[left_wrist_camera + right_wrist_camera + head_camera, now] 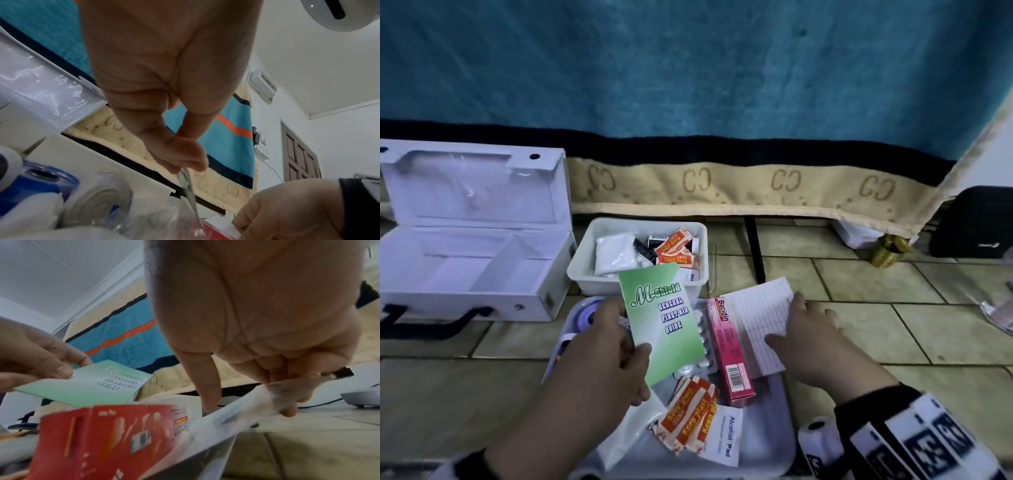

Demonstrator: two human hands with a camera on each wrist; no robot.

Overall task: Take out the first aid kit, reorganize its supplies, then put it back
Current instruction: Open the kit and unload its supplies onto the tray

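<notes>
The white first aid box lies open on the floor at the left, its compartments bare. My left hand pinches a green first aid guide booklet by its lower edge, above a grey tray. The left wrist view shows the booklet edge-on between thumb and fingers. My right hand grips a white lined sheet, thumb on top and fingers at its far edge. Next to the sheet on the tray lie a pink Bacidin box, a blister pack, orange plasters and an alcohol pad.
A white bin behind the tray holds cotton, plasters and small bottles. Bandage rolls lie under my left hand. A blue blanket with a beige hem hangs behind. A brass bed foot and black bag stand at the right.
</notes>
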